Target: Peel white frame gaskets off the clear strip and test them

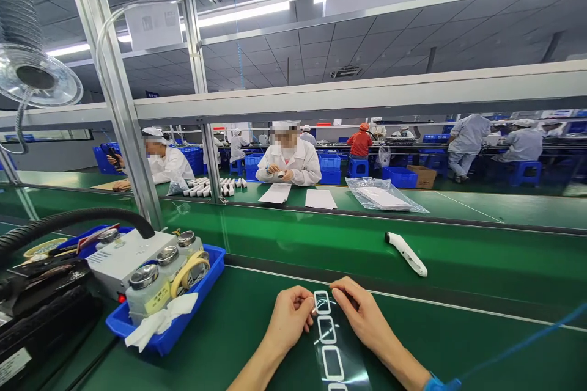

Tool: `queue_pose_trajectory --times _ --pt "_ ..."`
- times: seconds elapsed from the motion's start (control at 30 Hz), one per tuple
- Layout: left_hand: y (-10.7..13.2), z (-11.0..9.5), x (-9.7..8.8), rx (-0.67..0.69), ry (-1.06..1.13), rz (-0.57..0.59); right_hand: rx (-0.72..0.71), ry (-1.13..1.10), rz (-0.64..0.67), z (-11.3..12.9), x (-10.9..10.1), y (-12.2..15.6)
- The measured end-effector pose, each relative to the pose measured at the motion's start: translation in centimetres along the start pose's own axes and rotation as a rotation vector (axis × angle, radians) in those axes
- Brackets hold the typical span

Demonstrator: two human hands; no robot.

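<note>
A clear film strip (328,337) lies on the green bench in front of me, carrying a column of white rounded-rectangle frame stickers. My left hand (291,316) is closed, its thumb and forefinger pinched at the strip's upper left edge, beside the top sticker (322,303). At the upper right corner my right hand (360,310) is also closed, fingertips together at the film's edge. A blue band (435,383) circles my right wrist. The strip's near end runs out of view at the bottom.
A white handheld device (406,254) with a dark tip lies on the green conveyor belt (293,235) ahead. To the left, a blue tray (214,263) holds metal-capped bottles, tape rolls and a white tissue. Across the belt, a co-worker (288,162) sits behind white sheets (321,198).
</note>
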State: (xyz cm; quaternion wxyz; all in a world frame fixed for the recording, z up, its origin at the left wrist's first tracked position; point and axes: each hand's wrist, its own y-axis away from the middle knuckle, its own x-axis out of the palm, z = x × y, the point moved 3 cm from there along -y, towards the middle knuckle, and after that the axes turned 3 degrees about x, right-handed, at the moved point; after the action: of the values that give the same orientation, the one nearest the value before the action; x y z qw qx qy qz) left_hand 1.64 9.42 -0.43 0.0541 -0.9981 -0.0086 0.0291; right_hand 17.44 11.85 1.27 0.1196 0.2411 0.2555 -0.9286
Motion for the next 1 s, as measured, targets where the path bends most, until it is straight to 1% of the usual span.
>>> queue_pose_trajectory --times 0.1,0.27,0.37,0.5,0.57,0.67,0.7,0.77,0.83,0.9,0.93,0.97,1.0 --pt "0.1 0.1 0.0 0.012 -0.056 -0.009 -0.049 -0.018 -0.013 0.5 -0.3 0.0" --pt "0.3 -0.3 0.0 0.042 -0.141 0.013 -0.041 0.068 0.037 0.3 0.1 0.2" --pt "0.5 -0.7 0.0 0.063 -0.181 0.030 -0.070 0.116 0.064 0.4 0.2 0.2" --pt "0.6 -0.9 0.1 0.090 -0.233 0.036 -0.075 0.149 0.061 0.9 0.2 0.4" --pt "0.7 -1.0 0.0 0.102 -0.257 0.033 -0.108 0.170 0.046 1.5 0.2 0.6" --pt "0.6 -1.1 -0.3 0.123 -0.300 0.014 -0.243 0.197 0.015 2.2 0.0 1.0" --pt "0.5 -1.1 -0.5 0.132 -0.316 0.005 -0.276 0.205 -0.020 2.1 -0.4 1.0" --pt "0.4 -1.1 -0.9 0.151 -0.347 -0.014 -0.281 0.230 -0.162 1.0 -1.6 0.4" --pt "0.3 -1.1 -1.2 0.164 -0.369 -0.025 -0.211 0.311 -0.372 -0.8 -3.6 -0.5" --pt "0.4 -0.9 -1.3 0.171 -0.383 -0.036 -0.059 0.497 -0.542 -3.0 -5.8 -1.5" --pt "0.4 -0.9 -1.3 0.172 -0.387 -0.044 0.042 0.608 -0.574 -3.9 -6.8 -2.1" --pt "0.5 -0.8 -1.3 0.173 -0.389 -0.055 0.149 0.702 -0.563 -4.8 -7.5 -2.6" --pt "0.5 -0.8 -1.2 0.171 -0.388 -0.066 0.260 0.760 -0.518 -5.7 -8.2 -3.1"
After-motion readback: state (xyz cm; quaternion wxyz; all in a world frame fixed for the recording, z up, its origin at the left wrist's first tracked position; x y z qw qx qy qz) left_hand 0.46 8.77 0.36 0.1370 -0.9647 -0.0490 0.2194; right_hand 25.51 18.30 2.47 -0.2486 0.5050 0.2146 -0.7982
